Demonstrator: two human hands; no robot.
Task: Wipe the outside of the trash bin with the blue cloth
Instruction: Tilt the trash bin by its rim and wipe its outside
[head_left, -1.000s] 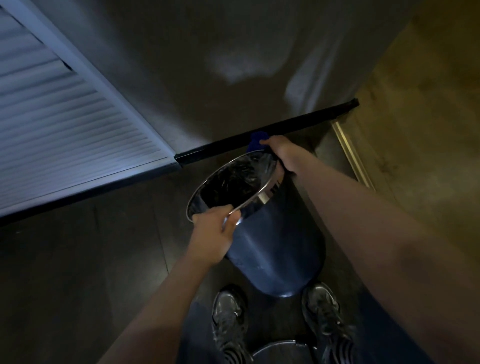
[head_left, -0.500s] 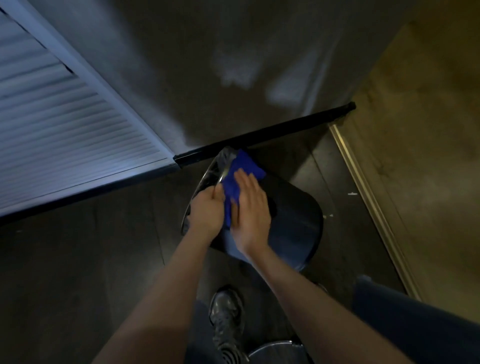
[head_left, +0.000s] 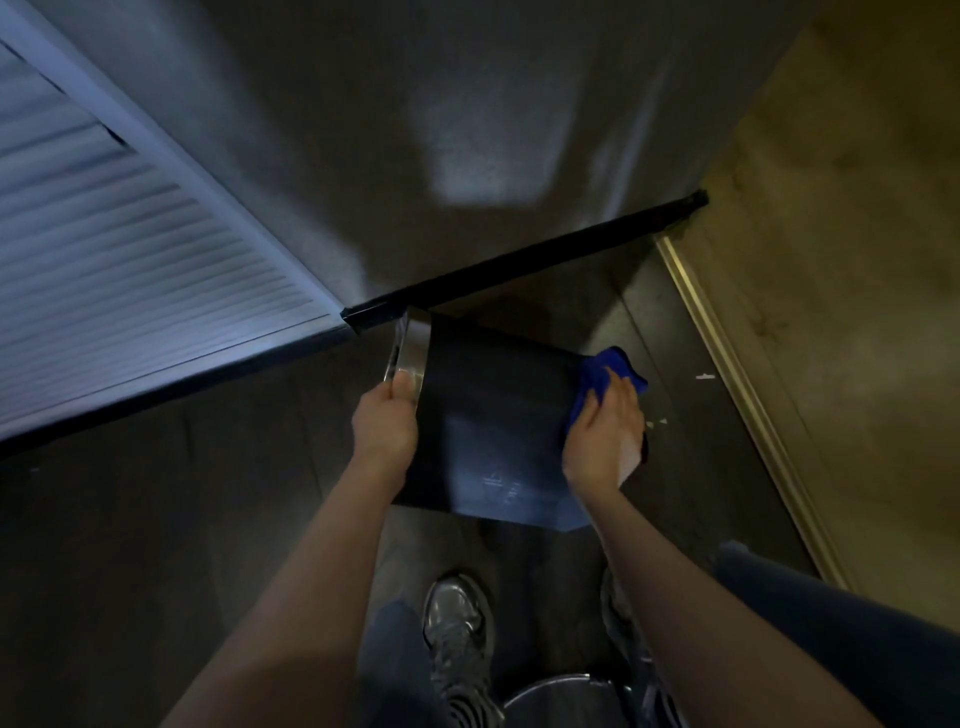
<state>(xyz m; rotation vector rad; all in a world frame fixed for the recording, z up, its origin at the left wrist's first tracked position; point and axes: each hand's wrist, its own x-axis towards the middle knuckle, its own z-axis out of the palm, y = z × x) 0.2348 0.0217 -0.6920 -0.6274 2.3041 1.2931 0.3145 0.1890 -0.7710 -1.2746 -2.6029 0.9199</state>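
Observation:
A dark trash bin (head_left: 493, 415) with a shiny metal rim band is held on its side above the floor, rim to the left, base to the right. My left hand (head_left: 384, 431) grips the metal rim band at the bin's left end, thumb on the band. My right hand (head_left: 602, 431) presses the blue cloth (head_left: 605, 376) against the bin's right end near its base. Part of the cloth sticks out beyond my fingers; the rest is hidden under my palm.
A grey wall with a black baseboard (head_left: 519, 265) runs behind the bin. A white louvred door (head_left: 130, 270) stands at the left. A metal threshold strip (head_left: 737, 395) borders lighter flooring at the right. My shoes (head_left: 457, 629) and a round metal object (head_left: 561, 701) are below.
The bin has been turned further so its rim points left. My right hand has slid the cloth from near the rim along the side to the base end. My left hand kept its grip.

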